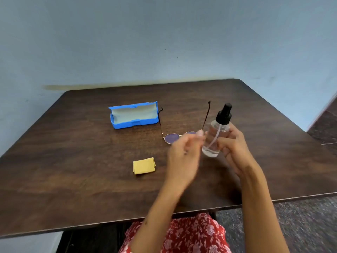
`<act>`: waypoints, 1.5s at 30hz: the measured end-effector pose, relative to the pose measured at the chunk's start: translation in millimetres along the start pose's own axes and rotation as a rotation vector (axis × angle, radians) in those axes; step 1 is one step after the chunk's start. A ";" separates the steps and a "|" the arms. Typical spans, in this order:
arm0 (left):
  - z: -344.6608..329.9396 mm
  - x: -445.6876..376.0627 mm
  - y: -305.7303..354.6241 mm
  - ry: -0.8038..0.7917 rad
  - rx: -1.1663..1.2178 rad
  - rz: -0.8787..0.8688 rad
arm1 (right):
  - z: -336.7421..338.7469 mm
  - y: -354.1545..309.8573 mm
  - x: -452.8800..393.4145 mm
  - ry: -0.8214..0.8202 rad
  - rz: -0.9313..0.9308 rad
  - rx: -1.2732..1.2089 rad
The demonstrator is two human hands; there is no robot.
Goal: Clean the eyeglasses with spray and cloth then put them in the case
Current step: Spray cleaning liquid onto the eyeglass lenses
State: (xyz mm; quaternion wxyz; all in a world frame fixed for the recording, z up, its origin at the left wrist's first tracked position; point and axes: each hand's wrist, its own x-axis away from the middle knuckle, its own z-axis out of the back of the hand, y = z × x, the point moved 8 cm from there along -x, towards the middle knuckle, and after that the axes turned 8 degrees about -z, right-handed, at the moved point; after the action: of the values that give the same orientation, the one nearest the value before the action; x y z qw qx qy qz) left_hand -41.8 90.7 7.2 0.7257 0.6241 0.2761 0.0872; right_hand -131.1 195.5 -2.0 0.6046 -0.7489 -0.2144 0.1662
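The eyeglasses [171,138], gold-rimmed with purple-tinted lenses, rest on the dark wooden table [73,161] with both temples unfolded and pointing away from me. My left hand [183,156] is blurred and covers the right lens, its fingertips close to the right hinge; I cannot tell whether it grips the frame. My right hand [231,148] holds a clear spray bottle [216,137] with a black pump top, upright and just right of the glasses. A folded yellow cloth [144,166] lies on the table to the left of my left hand. The blue case [134,115] stands open behind the glasses, nothing inside.
The table meets a pale blue wall at the back. Its front edge runs just above my lap, where red floral fabric [191,236] shows. Speckled floor [306,225] lies off the table's right side.
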 end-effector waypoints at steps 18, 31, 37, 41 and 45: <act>99.3 -80.1 -65.5 -0.179 -0.461 0.198 | -68.7 12.0 -14.4 -0.108 -0.036 -0.008; 89.0 -88.6 -71.0 -0.335 -0.469 0.069 | -79.4 24.5 -19.2 -0.214 -0.153 -0.076; 87.8 -89.4 -71.8 -0.314 -0.469 0.023 | -76.0 28.8 -23.3 -0.180 -0.132 -0.107; 90.1 -90.5 -70.3 -0.262 -0.500 -0.016 | -77.0 28.6 -23.0 -0.194 -0.138 -0.111; 94.3 -89.7 -70.6 -0.199 -0.395 0.002 | -78.9 29.2 -21.7 -0.239 -0.179 -0.142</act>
State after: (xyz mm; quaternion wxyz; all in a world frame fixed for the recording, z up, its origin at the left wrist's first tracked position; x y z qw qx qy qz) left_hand -83.7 -47.0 -27.5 0.8573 0.4758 0.1802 0.0784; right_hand -106.0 113.2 -13.8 0.5330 -0.7425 -0.3617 0.1840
